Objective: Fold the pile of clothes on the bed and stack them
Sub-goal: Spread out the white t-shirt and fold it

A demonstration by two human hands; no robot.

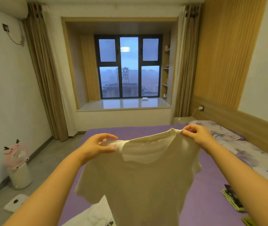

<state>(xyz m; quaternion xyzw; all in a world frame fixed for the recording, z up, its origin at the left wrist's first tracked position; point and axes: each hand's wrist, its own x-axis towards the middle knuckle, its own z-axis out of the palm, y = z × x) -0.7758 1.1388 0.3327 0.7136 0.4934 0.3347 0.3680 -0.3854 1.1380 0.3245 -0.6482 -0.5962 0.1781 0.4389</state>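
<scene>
Head view: I hold a white shirt [139, 173] up in the air over the purple bed [203, 185], one shoulder in each hand. My left hand [97, 146] pinches the left shoulder seam between thumb and curled fingers [108, 137]; my right hand [197, 136] pinches the cloth just beside the collar, fingers bent round it. The shirt hangs free from these two grips, its hem dropping out of view at the bottom edge, one sleeve drooping at lower left. More white cloth [95, 214] lies on the bed under it, and some dark patterned pieces [232, 199] lie near my right forearm. A floral pillow [228, 132] sits at the bed's far right.

My right grip sits nearer the collar than the shoulder tip, so I judge the shirt may hang crooked and land with a skewed fold. Both pinches are shallow; a shake to flatten it could pull a corner loose. Laid down carelessly, it could land on the cloth below and wrinkle.
</scene>
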